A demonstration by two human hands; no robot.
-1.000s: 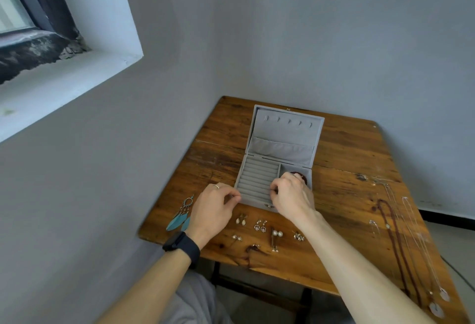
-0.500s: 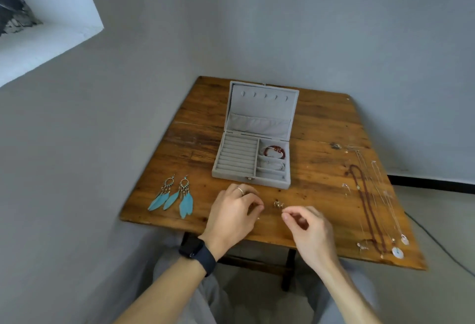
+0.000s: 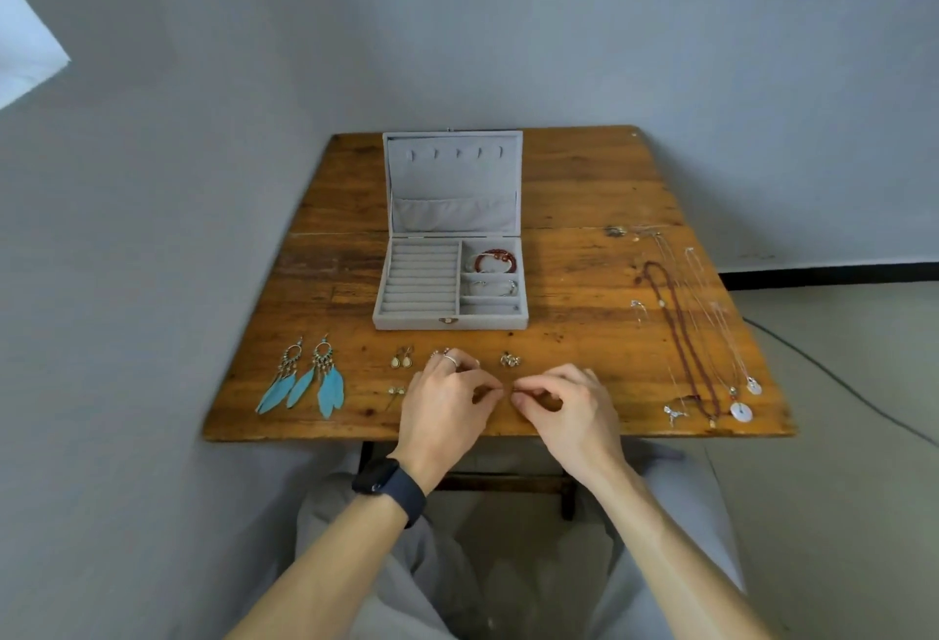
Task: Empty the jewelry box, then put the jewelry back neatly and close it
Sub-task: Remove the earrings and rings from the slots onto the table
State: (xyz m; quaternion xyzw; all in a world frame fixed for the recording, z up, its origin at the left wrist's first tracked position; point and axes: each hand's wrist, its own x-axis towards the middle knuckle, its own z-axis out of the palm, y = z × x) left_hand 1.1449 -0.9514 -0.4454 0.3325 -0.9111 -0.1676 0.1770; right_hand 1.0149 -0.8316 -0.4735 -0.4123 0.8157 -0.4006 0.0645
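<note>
Head view: left hand (image 3: 447, 406) and right hand (image 3: 564, 411) have come back from the open box (image 3: 449, 322) to the table (image 3: 584, 192) edge. Their curled fingertips pinch a tiny piece (image 3: 508, 389), too small to identify. Emptying seems unfinished: bracelets (image 3: 495, 261) remain inside. Earrings (image 3: 305, 380) lie left, necklaces (image 3: 681, 334) right, neither in the way.

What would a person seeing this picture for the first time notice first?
An open grey jewelry box stands centrally, a red bracelet in its far right compartment. Turquoise feather earrings lie near left, necklaces along the table's right edge. At the near edge the left hand and right hand pinch a tiny piece between them.
</note>
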